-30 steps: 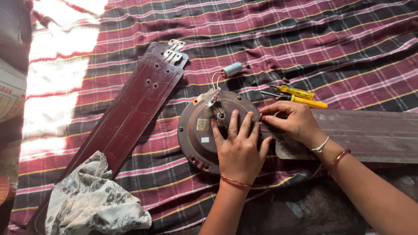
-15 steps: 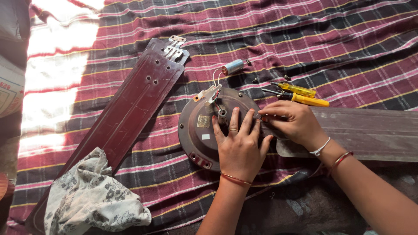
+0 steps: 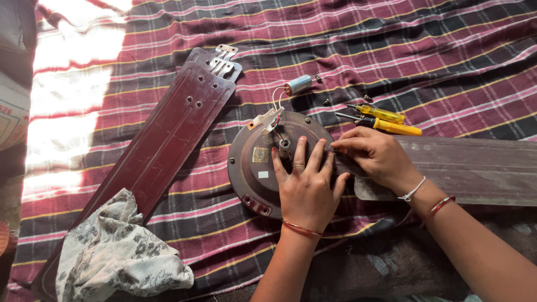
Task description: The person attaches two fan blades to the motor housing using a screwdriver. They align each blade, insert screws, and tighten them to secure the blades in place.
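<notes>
A round brown fan motor housing (image 3: pixel 254 162) lies on a checked maroon cloth (image 3: pixel 391 50). My left hand (image 3: pixel 306 187) rests flat on the housing, fingers spread, pressing it down. My right hand (image 3: pixel 376 155) pinches something small at the housing's right rim, where a brown fan blade (image 3: pixel 475 168) meets it; what the fingertips hold is hidden. A small grey capacitor (image 3: pixel 297 85) hangs off the housing by white wires.
Stacked loose fan blades (image 3: pixel 168 134) lie diagonally at the left. A patterned white rag (image 3: pixel 117 251) covers their lower end. Two yellow-handled screwdrivers (image 3: pixel 391 122) and a few loose screws (image 3: pixel 327 102) lie beyond the housing. Bright sunlight falls on the cloth at upper left.
Both hands stay nearly in place. My right hand's fingers have shifted slightly at the housing's rim. The view has drifted a little.
</notes>
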